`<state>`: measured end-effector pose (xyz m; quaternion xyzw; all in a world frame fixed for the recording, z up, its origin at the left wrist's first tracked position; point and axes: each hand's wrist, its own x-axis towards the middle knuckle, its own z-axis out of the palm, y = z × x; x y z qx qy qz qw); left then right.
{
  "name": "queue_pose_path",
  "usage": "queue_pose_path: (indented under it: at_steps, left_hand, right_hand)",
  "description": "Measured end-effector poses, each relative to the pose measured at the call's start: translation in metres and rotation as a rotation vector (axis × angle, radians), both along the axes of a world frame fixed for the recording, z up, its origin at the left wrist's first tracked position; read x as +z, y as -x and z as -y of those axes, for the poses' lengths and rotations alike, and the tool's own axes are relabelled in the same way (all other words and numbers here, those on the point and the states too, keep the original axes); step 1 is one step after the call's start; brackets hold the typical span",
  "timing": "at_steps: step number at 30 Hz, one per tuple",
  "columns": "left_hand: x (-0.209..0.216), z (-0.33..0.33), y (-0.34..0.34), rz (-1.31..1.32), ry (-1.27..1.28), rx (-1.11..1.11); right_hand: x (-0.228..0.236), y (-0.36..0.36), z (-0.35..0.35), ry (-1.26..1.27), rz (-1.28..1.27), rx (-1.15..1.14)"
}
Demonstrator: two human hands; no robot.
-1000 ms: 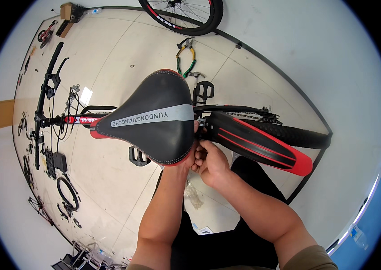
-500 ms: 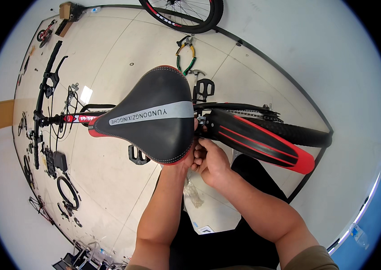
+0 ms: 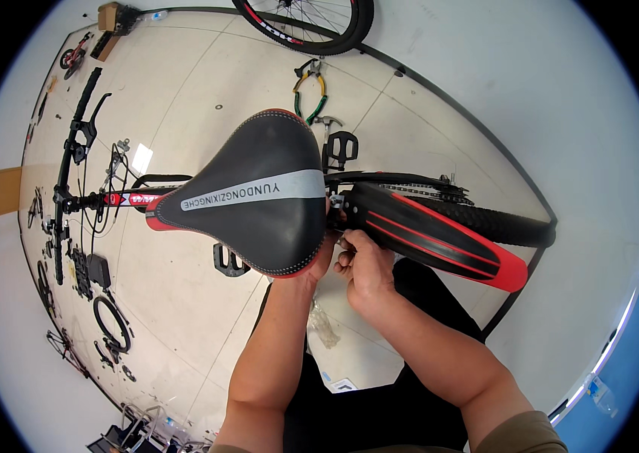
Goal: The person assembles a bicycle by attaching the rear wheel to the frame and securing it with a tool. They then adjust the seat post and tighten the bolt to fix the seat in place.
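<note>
Right hand [image 3: 368, 266] edged away from left hand [image 3: 325, 258] near saddle [image 3: 259, 226]; cannot tell either grip.

Bicycle workshop: pliers [image 3: 323, 85], hammer [image 3: 328, 121], wheel [image 3: 332, 47].

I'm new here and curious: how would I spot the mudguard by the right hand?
Find the black saddle mid-picture. Right of it, just past the right hand, the mudguard slants alongside the rear tyre. Unlike the plain black tyre, it carries thin red stripes and a red tip.
</note>
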<state>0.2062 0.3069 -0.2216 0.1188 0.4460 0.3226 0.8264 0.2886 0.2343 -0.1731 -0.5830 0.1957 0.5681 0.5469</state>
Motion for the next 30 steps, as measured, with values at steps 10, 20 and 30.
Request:
queue_pose_path:
  at_steps: [10,20,30]
  left_hand:
    - [0.01,-0.001,0.0,-0.004,-0.022,0.043]
    - [0.006,0.002,-0.001,0.044,-0.054,0.05]
    - [-0.001,-0.001,0.002,0.073,-0.035,0.051]
  right_hand:
    - [0.01,-0.002,-0.002,-0.015,0.08,-0.049]
    - [0.008,0.007,0.001,-0.1,0.296,0.016]
    - [0.014,-0.003,0.0,-0.063,0.074,-0.02]
